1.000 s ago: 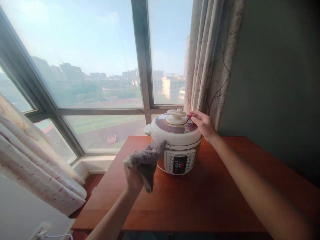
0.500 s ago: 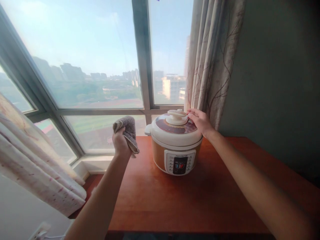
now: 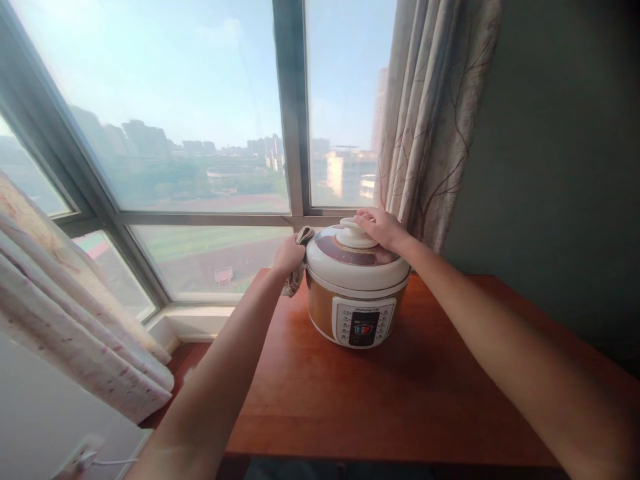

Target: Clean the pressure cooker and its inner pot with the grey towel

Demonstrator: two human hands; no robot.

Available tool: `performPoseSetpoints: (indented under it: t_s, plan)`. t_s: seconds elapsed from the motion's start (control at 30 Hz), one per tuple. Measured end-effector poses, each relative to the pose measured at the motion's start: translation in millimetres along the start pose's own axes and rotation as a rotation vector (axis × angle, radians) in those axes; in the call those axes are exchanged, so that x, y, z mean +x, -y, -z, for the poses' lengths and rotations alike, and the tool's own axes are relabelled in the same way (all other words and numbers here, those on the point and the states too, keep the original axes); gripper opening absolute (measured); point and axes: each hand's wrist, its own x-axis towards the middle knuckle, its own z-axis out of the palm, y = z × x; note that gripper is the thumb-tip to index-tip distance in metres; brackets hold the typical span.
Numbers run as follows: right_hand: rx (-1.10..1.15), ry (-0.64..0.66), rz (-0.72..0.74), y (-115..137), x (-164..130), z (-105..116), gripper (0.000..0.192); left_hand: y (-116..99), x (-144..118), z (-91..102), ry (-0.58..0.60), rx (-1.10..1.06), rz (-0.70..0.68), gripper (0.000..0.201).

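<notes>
A white and gold-brown electric pressure cooker (image 3: 320,303) stands upright on the reddish-brown table, its button panel facing me. My left hand (image 3: 289,255) is closed round a folded grey-brown cloth (image 3: 294,281) and presses it against the cooker's left side, where the side handle is now covered. On top, my right hand (image 3: 383,228) curls its fingers over the right part of the cream lid handle (image 3: 351,233). The undersides of those fingers are hidden.
The wooden table (image 3: 320,413) runs up to a large window (image 3: 200,147). Curtains hang at the right (image 3: 430,113) and the lower left (image 3: 75,333). A plug with a white cord (image 3: 87,460) sits in the wall at the bottom left.
My left hand has carried the cloth right, from beside the cooker onto its left side. My right hand has shifted left from the lid's edge onto the lid handle.
</notes>
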Motion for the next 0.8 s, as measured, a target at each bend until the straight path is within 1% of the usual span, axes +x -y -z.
performPoseSetpoints:
  t_s: [0.13, 0.2, 0.37, 0.6, 0.7, 0.8]
  plan:
    - [-0.210, 0.072, 0.103, 8, 7, -2, 0.054, 1, 0, 0.1, 0.007, -0.003, 0.013, 0.036]
    - [-0.288, 0.089, 0.152, 8, 9, -5, 0.056, 0, 0, -0.5, 0.005, -0.016, 0.015, 0.035]
    - [-0.427, 0.107, 0.167, 7, 13, -9, 0.055, 1, 0, -1.8, -0.003, -0.031, 0.026, 0.035]
    - [-0.532, 0.131, 0.207, 14, 15, -2, 0.051, 4, 1, -2.8, 0.002, -0.052, 0.038, 0.038]
    - [-0.534, 0.130, 0.204, 13, 16, 0, 0.048, 3, 0, -2.9, 0.004, -0.066, 0.044, 0.039]
    - [-0.507, 0.098, 0.177, 11, 19, 3, 0.049, 2, -2, -2.2, 0.000, -0.078, 0.043, 0.037]
